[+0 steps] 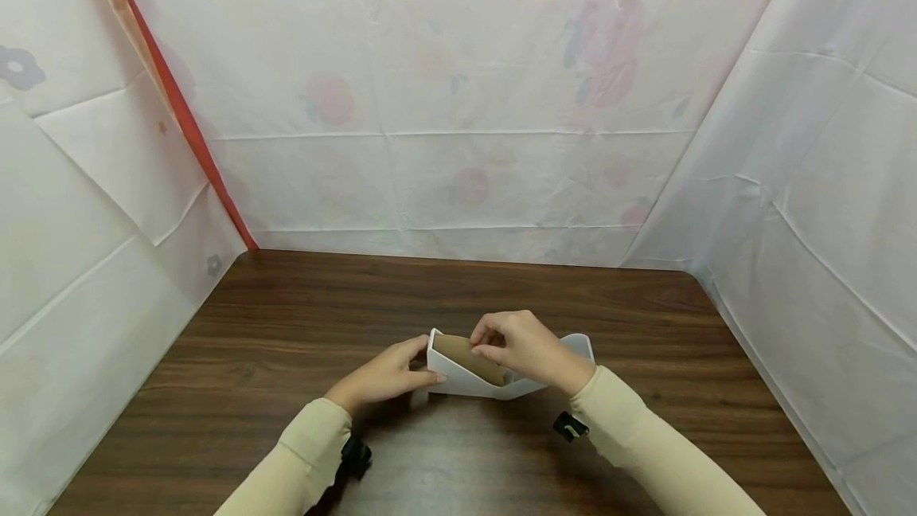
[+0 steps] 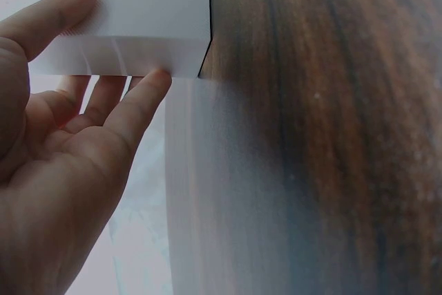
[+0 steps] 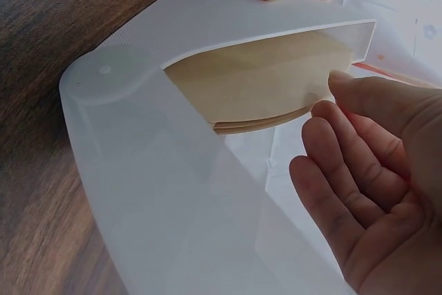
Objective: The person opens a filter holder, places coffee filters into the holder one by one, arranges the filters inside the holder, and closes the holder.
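Note:
A white coffee filter holder (image 1: 466,375) stands on the table with its lid (image 3: 179,170) swung out to the right. Inside sits a stack of brown paper coffee filters (image 3: 259,77), their layered edges showing in the right wrist view. My left hand (image 1: 387,377) grips the holder's left end, thumb on the front wall and fingers at the end wall (image 2: 117,53). At the filters' upper edge, my right hand (image 1: 526,349) pinches the paper between thumb and index finger; the other fingers are bent and hold nothing.
The dark wood table (image 1: 286,325) extends around the holder. White patterned sheets (image 1: 444,102) hang behind it and at both sides, with a red strip (image 1: 179,102) along the left corner. A small black device (image 1: 571,426) is at the right wrist.

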Motion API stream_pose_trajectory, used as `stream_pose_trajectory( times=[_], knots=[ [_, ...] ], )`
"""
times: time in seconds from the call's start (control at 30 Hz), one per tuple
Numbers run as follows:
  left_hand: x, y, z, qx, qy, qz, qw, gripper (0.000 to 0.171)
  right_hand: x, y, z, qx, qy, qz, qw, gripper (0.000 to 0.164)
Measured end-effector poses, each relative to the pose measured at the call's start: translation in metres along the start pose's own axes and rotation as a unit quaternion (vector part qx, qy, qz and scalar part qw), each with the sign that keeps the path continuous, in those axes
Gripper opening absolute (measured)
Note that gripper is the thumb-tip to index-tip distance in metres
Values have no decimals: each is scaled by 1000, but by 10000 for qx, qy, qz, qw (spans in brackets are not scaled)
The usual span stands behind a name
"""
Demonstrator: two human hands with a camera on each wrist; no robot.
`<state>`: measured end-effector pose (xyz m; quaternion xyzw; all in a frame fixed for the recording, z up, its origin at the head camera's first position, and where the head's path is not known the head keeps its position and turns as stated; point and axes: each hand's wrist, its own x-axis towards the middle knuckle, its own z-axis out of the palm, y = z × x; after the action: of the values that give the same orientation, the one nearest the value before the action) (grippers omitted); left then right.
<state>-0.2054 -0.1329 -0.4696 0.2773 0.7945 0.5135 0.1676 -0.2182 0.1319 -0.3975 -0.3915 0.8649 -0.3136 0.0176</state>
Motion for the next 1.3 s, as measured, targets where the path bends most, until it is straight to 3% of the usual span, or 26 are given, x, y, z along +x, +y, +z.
stream_pose_trajectory(
  times=[0.4,0.9,1.3],
  knots=[
    [0,0,0,25,10,-27,10000,39,-2,-3,-9,9,127,-75,9999,8],
    [-1,1,1,34,12,-13,10000,38,-14,0,-35,75,374,182,9991,10],
    [0,1,0,12,16,15,10000,39,-33,6,-59,-37,432,645,9970,12]
  ],
)
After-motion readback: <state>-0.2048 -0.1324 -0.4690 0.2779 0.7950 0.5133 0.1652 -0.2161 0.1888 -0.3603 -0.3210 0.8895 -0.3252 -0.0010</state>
